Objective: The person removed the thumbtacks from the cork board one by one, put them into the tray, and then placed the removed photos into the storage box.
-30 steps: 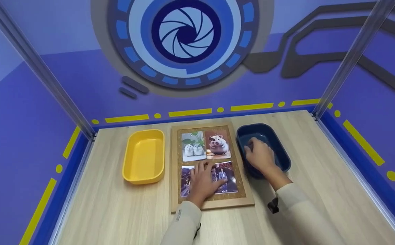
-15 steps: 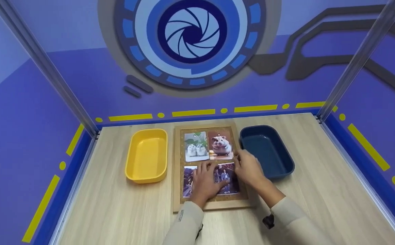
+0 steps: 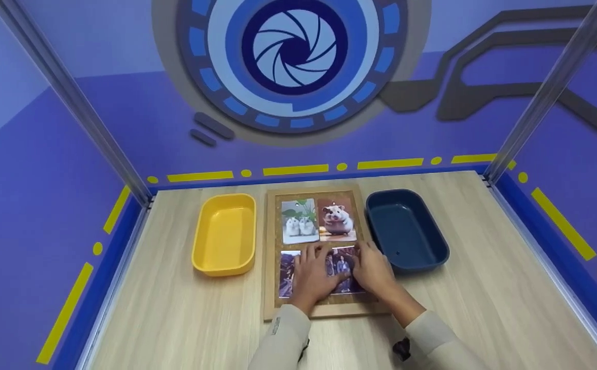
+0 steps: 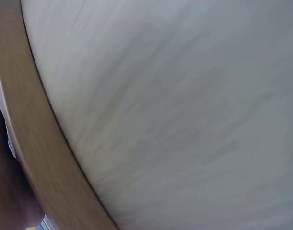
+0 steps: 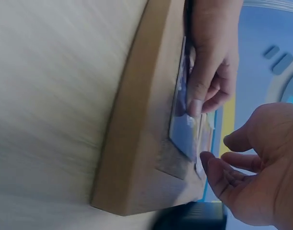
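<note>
A wood-framed cork board lies on the table with photos on it. My left hand rests spread over the lower photos: a dark one at left and one with a standing figure at right. My right hand is at that right photo's upper right corner, fingers bent. In the right wrist view its thumb and fingers sit close to the photo's edge; I cannot tell whether something small is between them. Above lie a photo of two white hamsters and one of a brown-and-white hamster.
A yellow tray stands left of the board, and a dark blue tray close on its right. Inside the blue tray shows a tiny dark speck. Purple walls enclose the table at the back and sides.
My right hand has come out of the blue tray, moved left to the board and down slightly to the lower right photo's corner. The left hand has stayed on the photos.
</note>
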A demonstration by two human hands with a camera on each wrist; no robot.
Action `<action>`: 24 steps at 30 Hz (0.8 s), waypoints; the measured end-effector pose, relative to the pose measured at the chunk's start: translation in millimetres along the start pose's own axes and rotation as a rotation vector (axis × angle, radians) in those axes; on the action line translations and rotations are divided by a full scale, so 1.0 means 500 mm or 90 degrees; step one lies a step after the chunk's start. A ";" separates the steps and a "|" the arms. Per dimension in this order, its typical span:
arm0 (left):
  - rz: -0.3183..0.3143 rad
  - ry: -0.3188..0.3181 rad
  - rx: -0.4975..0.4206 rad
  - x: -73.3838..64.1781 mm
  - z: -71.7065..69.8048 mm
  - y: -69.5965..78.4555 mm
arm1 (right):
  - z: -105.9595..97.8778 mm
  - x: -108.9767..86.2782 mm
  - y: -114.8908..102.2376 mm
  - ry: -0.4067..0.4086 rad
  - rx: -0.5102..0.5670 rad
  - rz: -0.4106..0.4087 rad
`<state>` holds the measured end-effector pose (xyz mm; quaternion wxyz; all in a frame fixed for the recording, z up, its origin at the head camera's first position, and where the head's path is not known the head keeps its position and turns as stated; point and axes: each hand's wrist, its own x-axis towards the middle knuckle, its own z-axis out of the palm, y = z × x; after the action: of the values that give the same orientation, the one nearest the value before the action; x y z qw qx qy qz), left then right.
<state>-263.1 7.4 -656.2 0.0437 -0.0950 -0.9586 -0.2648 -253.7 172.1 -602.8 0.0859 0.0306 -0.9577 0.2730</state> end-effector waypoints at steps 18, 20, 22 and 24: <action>0.015 0.013 0.012 0.002 0.002 -0.003 | 0.053 0.013 0.044 0.018 -0.010 0.086; 0.011 0.007 0.020 0.002 0.002 -0.003 | 0.056 0.015 0.044 0.021 -0.019 0.093; 0.012 0.008 0.026 0.002 0.003 -0.003 | 0.060 0.018 0.044 0.023 -0.026 0.098; 0.014 0.013 0.031 0.001 0.004 -0.004 | 0.064 0.021 0.045 0.020 -0.030 0.104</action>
<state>-264.3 7.0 -659.0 0.0585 -0.1021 -0.9632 -0.2417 -271.3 174.1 -638.9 0.0792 -0.0539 -0.9616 0.2572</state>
